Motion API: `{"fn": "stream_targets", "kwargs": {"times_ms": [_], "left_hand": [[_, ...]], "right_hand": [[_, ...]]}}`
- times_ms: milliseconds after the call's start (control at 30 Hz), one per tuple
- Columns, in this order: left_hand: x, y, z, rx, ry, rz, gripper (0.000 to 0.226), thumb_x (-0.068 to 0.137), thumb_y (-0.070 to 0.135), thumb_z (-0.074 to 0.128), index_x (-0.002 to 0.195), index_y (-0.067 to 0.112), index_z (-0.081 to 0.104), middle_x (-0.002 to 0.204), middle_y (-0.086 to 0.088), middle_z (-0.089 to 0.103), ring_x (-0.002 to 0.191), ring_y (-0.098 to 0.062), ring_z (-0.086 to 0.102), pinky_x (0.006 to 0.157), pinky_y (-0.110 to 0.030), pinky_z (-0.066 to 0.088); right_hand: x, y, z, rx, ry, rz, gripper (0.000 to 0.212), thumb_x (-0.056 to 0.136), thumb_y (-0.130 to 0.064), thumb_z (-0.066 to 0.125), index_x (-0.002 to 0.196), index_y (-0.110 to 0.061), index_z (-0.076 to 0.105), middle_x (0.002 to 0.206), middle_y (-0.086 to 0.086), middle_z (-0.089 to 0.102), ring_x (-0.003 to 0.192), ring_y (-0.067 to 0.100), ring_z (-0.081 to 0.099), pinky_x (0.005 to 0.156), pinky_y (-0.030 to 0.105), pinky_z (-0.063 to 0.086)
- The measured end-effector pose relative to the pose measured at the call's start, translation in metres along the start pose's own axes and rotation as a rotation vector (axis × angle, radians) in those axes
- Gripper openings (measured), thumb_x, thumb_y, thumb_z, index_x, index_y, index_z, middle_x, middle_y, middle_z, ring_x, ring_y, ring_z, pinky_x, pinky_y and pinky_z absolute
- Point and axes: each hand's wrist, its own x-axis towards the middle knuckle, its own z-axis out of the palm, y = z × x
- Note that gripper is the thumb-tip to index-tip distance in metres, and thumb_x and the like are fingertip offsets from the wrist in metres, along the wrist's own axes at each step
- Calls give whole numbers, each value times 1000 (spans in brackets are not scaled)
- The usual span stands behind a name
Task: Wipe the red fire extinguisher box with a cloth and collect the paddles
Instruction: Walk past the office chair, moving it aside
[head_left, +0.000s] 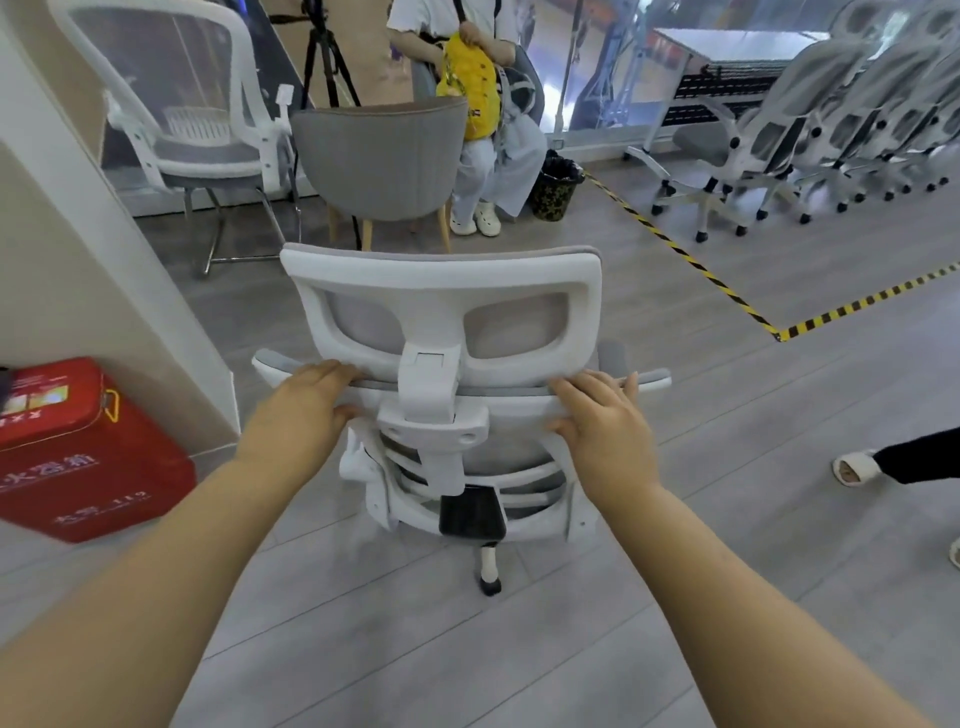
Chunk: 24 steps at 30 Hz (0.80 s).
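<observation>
Chair (447, 395) mid-floor, both hands grip its backrest top: left (306, 405), right (597, 415) | red box (78, 457) left against wall, tilted

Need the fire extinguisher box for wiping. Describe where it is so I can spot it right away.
Start at the white office chair held by both hands. Look to its left, where the beige wall meets the floor: the red box sits there, the only red thing, with white lettering.

Left hand (306, 410): arm outstretched, palm down, fingers curled in a grip.
Right hand (605, 423): arm outstretched, same grip.
</observation>
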Motion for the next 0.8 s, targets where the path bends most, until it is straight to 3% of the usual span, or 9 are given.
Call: {"fn": "stream_targets", "kwargs": {"times_ms": [200, 467, 800], "left_hand": [[27, -46, -16, -21, 16, -87, 34, 91, 23, 56, 125, 16, 55, 129, -3, 56, 119, -26, 49, 88, -42, 44], [83, -135, -41, -116, 25, -178, 36, 85, 17, 63, 121, 15, 59, 126, -6, 57, 116, -28, 52, 92, -36, 40], [161, -228, -72, -141, 52, -176, 26, 82, 4, 63, 108, 5, 64, 111, -13, 60, 105, -30, 56, 84, -26, 35]], "right_hand": [[62, -18, 35, 81, -78, -70, 40, 66, 1, 79, 104, -5, 68, 97, 7, 68, 98, 34, 61, 95, 71, 35], [141, -73, 93, 162, -83, -105, 38, 67, 3, 78, 102, -6, 69, 96, 6, 68, 97, 34, 62, 102, 71, 26], [243, -126, 166, 212, -168, -104, 34, 77, -8, 76, 109, -10, 68, 106, 1, 67, 107, 26, 57, 112, 62, 17]]}}
